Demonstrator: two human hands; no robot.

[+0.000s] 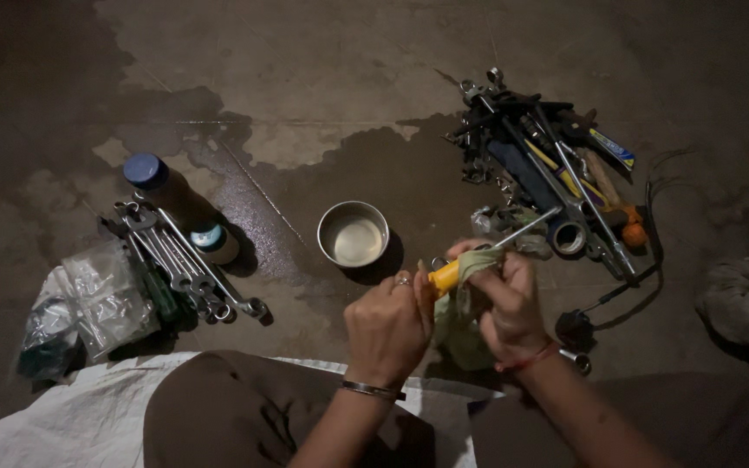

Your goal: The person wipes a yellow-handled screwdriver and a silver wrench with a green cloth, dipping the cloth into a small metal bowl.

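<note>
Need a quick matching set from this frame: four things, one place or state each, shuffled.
1. screwdriver
2. steel bowl
3. bottle
4. spanner row

A. lying on its side, blue cap
B. laid out on the floor at the left
C. held in both hands, rag around it
D. on the wet floor, middle

Pairs: 1-C, 2-D, 3-A, 4-B

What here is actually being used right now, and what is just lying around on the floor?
In use:
left hand holding the yellow-handled screwdriver
right hand wiping it with a green cloth

Lying about:
metal bowl
row of wrenches
bottle with blue cap
plastic bags
pile of tools
</note>
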